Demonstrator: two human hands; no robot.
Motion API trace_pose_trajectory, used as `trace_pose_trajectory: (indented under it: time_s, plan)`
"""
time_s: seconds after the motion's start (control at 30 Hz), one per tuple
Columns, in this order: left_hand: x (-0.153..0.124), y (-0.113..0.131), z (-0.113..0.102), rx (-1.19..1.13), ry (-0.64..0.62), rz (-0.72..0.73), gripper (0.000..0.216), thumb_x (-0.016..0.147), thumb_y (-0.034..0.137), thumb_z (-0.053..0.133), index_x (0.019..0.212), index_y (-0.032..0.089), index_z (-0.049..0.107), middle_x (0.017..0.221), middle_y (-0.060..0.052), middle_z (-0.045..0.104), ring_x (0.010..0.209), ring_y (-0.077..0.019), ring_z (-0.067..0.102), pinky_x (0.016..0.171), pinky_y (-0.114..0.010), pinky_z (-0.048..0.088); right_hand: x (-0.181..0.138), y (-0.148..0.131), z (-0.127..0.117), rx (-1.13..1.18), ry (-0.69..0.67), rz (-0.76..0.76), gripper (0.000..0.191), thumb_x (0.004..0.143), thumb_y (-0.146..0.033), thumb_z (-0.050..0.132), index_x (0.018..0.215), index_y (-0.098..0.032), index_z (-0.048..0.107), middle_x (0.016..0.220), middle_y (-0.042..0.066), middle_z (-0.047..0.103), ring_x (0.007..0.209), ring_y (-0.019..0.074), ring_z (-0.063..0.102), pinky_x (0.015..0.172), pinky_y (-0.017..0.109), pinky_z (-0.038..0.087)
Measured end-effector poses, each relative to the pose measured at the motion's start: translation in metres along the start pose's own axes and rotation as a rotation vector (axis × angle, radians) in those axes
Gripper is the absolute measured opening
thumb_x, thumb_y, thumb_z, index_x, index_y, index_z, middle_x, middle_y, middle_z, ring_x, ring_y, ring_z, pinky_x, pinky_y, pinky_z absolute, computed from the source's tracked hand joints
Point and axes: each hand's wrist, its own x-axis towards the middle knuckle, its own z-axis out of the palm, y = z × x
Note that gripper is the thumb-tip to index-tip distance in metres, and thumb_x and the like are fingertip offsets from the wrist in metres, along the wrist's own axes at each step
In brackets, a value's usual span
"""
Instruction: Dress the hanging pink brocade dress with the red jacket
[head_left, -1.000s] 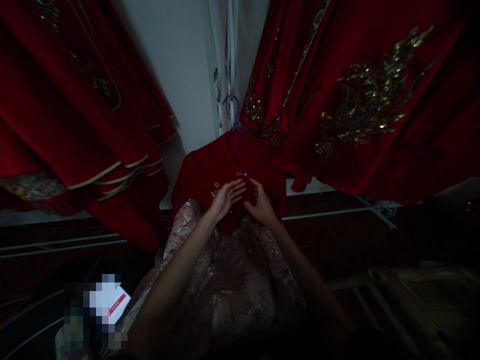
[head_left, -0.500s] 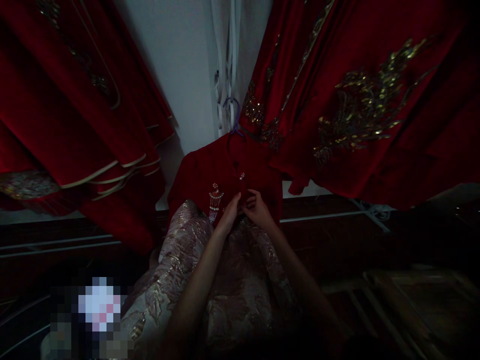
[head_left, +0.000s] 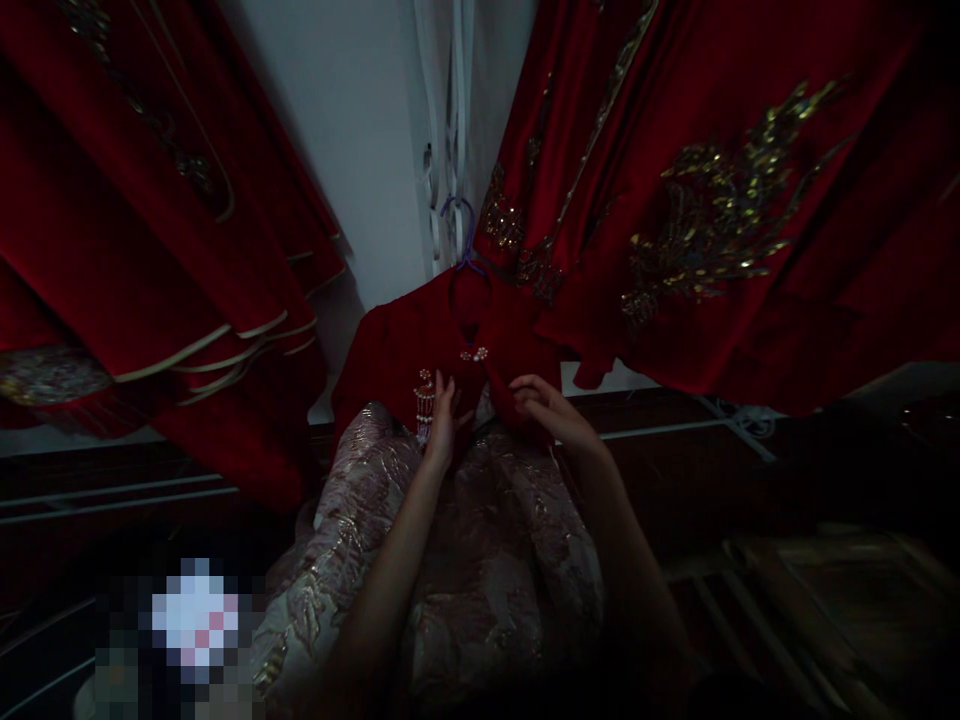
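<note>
You've got plain red top, whitish beaded tassel, purple hanger. Brocade: pinkish-grey, metallic leafy pattern. Right-side garment: red, gold sequin motif. Left-side garment: red, cream piping.

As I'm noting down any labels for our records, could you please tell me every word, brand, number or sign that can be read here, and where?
No readable text shows.
Bright patch at lower left: blurred into blocks; any writing is unreadable.
Red top: beaded tassel ornament, no lettering visible.

Bare, slender forearms and fingers
</note>
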Motion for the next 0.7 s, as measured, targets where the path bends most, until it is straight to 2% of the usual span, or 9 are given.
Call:
trace_pose_trajectory:
  time_s: [0.1, 0.2, 0.27, 0.33, 0.4, 0.43, 0.57, 0.7]
  plan:
    - [0.001, 0.004, -0.005, 0.019, -0.006, 0.032, 0.057, 0.085, 0.052, 0.044, 0.138, 0.039, 0.028, 0.149, -0.003, 0.029, 0.129, -0.0213, 0.041, 0.085, -0.034, 0.050, -0.004, -0.009, 0.007, 0.075, -0.030, 0.004, 0.028, 0.071, -0.025, 0.056, 0.099, -0.021, 0.052, 0.081, -0.001, 0.058, 0.065, 0.0085, 0.053, 0.060, 0.020, 0.043]
    - [0.005, 0.009, -0.018, 0.094, 0.018, 0.122, 0.047, 0.081, 0.049, 0.050, 0.123, 0.027, 0.049, 0.132, -0.009, 0.051, 0.099, -0.0193, 0.063, 0.077, -0.032, 0.053, -0.007, -0.014, 0.015, 0.095, -0.072, 0.013, 0.026, 0.071, -0.025, 0.057, 0.096, -0.022, 0.052, 0.080, -0.002, 0.057, 0.066, 0.0091, 0.053, 0.060, 0.020, 0.042]
    - [0.008, 0.012, -0.031, 0.158, 0.127, 0.206, 0.038, 0.079, 0.046, 0.051, 0.106, 0.020, 0.058, 0.109, -0.010, 0.064, 0.076, -0.0143, 0.066, 0.066, -0.027, 0.053, -0.008, -0.017, 0.024, 0.070, -0.129, 0.016, 0.025, 0.070, -0.025, 0.060, 0.093, -0.022, 0.051, 0.077, -0.003, 0.056, 0.066, 0.0093, 0.053, 0.061, 0.021, 0.043]
    - [0.012, 0.014, -0.043, 0.188, 0.293, 0.290, 0.031, 0.078, 0.043, 0.051, 0.090, 0.016, 0.060, 0.089, -0.007, 0.067, 0.062, -0.0104, 0.062, 0.056, -0.022, 0.050, -0.006, -0.015, 0.038, -0.001, -0.146, -0.021, 0.025, 0.068, -0.025, 0.062, 0.089, -0.021, 0.050, 0.074, -0.003, 0.054, 0.065, 0.0094, 0.053, 0.062, 0.021, 0.043]
    - [0.014, 0.014, -0.053, 0.186, 0.406, 0.343, 0.028, 0.077, 0.041, 0.052, 0.083, 0.015, 0.059, 0.085, -0.006, 0.066, 0.061, -0.0093, 0.060, 0.054, -0.020, 0.049, 0.002, -0.007, 0.054, -0.116, -0.089, -0.091, 0.025, 0.067, -0.025, 0.063, 0.088, -0.021, 0.051, 0.074, -0.004, 0.053, 0.066, 0.0095, 0.052, 0.063, 0.022, 0.043]
    - [0.015, 0.015, -0.057, 0.180, 0.418, 0.352, 0.028, 0.077, 0.040, 0.052, 0.084, 0.015, 0.060, 0.088, -0.006, 0.066, 0.064, -0.0099, 0.061, 0.056, -0.020, 0.050, 0.008, 0.000, 0.062, -0.181, -0.041, -0.122, 0.025, 0.066, -0.024, 0.063, 0.088, -0.020, 0.052, 0.073, -0.003, 0.054, 0.066, 0.0097, 0.052, 0.063, 0.022, 0.043]
    - [0.016, 0.013, -0.061, 0.161, 0.327, 0.302, 0.029, 0.077, 0.040, 0.052, 0.088, 0.015, 0.061, 0.096, -0.008, 0.065, 0.077, -0.0133, 0.064, 0.063, -0.025, 0.054, 0.045, 0.035, 0.081, -0.278, 0.122, -0.121, 0.021, 0.064, -0.023, 0.061, 0.084, -0.020, 0.056, 0.069, -0.004, 0.055, 0.064, 0.0105, 0.053, 0.063, 0.023, 0.045]
    - [0.018, 0.006, -0.052, 0.209, 0.297, 0.296, 0.030, 0.076, 0.038, 0.054, 0.099, 0.019, 0.058, 0.106, -0.007, 0.062, 0.085, -0.0152, 0.062, 0.059, -0.023, 0.054, 0.080, 0.059, 0.084, -0.257, 0.257, -0.095, 0.016, 0.066, -0.026, 0.058, 0.081, -0.020, 0.063, 0.076, 0.000, 0.064, 0.068, 0.0120, 0.056, 0.069, 0.026, 0.048]
